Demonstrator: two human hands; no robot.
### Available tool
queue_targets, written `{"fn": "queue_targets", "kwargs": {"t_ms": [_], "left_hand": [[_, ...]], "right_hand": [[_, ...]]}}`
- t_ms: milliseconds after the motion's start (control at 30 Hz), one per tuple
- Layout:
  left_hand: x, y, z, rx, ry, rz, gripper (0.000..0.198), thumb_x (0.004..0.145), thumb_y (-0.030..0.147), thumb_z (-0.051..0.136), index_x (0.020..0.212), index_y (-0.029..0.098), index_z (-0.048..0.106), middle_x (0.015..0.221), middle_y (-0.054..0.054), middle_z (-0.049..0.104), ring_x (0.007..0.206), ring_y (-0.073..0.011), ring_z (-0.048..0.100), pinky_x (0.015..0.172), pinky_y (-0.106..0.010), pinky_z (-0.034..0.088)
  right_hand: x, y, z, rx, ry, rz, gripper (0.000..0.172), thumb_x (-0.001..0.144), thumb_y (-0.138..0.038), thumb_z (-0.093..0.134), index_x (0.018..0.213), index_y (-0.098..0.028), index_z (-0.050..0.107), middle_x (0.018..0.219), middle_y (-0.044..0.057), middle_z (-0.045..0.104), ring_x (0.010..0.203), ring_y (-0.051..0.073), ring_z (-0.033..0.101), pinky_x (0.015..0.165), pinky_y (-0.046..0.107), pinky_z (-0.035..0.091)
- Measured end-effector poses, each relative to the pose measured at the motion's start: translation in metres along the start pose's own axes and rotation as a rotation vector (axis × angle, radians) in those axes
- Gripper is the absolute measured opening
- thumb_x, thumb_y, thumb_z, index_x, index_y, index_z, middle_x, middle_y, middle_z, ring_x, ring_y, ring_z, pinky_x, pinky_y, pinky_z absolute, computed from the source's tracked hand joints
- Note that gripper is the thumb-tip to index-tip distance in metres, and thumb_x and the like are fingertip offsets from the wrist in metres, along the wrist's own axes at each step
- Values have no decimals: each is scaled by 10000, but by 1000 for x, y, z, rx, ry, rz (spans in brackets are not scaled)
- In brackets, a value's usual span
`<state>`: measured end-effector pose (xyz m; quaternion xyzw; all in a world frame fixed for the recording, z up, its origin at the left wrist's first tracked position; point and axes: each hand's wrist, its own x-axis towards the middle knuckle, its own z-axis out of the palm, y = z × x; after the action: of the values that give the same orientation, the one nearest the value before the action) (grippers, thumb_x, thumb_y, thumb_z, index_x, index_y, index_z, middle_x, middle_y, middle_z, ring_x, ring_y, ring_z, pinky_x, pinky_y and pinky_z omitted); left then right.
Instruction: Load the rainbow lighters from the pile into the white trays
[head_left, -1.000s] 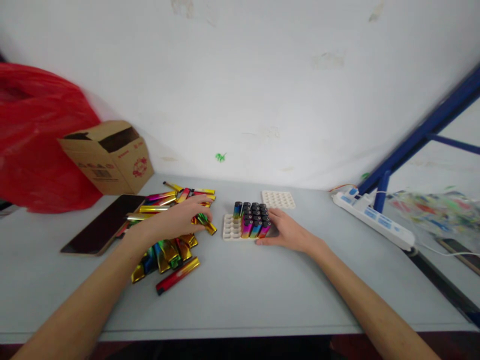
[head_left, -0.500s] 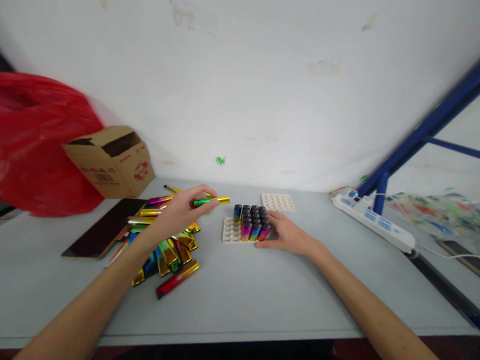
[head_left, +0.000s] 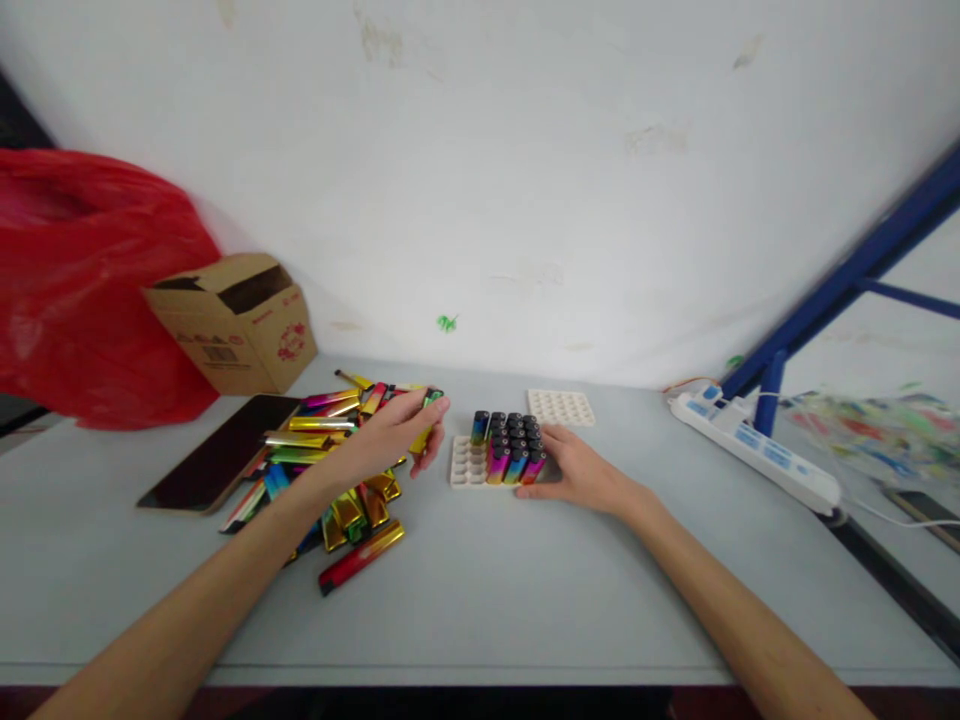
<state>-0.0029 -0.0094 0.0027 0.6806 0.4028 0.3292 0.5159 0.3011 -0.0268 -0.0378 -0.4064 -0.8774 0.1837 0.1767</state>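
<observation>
My left hand [head_left: 401,430] pinches a shiny green and gold lighter [head_left: 430,412], tilted steeply with its black top up, just left of the white tray [head_left: 462,474]. Upright metallic lighters [head_left: 516,462] with black tops fill several holes on the tray's right side. One blue-gold lighter [head_left: 480,428] stands apart at the back left of that group. Curved around the tray's right end, my right hand [head_left: 574,465] has its thumb at the front edge and its fingers beside the lighters. Under and around my left forearm lies a loose pile of lighters [head_left: 322,425].
A second white tray [head_left: 561,407] lies behind, near the wall. At left are a dark tablet [head_left: 217,455], a cardboard box [head_left: 240,325] and a red plastic bag [head_left: 105,290]. A single red-gold lighter [head_left: 360,558] lies in front of the pile. On the right runs a power strip [head_left: 757,450].
My left hand has turned the green and gold lighter from lying level to nearly upright, black top up. My right hand stays at the tray. The view has shifted slightly.
</observation>
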Motion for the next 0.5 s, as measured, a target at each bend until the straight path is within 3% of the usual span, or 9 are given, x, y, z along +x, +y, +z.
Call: {"fn": "queue_targets", "kwargs": {"t_ms": [133, 267, 500], "left_hand": [[-1, -3, 7, -221, -17, -100, 401, 935, 604, 585, 865, 217, 504, 587, 73, 432, 423, -91, 380, 367, -194, 373], [2, -1, 10, -455, -97, -178, 484, 948, 658, 463, 794, 202, 512, 579, 63, 347, 457, -95, 283, 374, -184, 303], [2, 5, 15, -558, -59, -207, 349, 891, 418, 413, 634, 186, 450, 553, 45, 293, 461, -93, 244, 430, -187, 235]], "right_hand": [[0, -1, -1, -2, -5, 0, 612, 827, -620, 780, 1219, -166, 660, 1234, 152, 651, 1127, 341, 596, 991, 481, 495], [0, -2, -1, -11, -7, 10, 597, 827, -617, 781, 1193, -162, 659, 1208, 151, 651, 1114, 339, 597, 980, 481, 500], [0, 3, 2, -24, 1, -15, 550, 838, -625, 767, 1141, -178, 660, 1172, 134, 656, 1092, 323, 603, 969, 465, 503]]}}
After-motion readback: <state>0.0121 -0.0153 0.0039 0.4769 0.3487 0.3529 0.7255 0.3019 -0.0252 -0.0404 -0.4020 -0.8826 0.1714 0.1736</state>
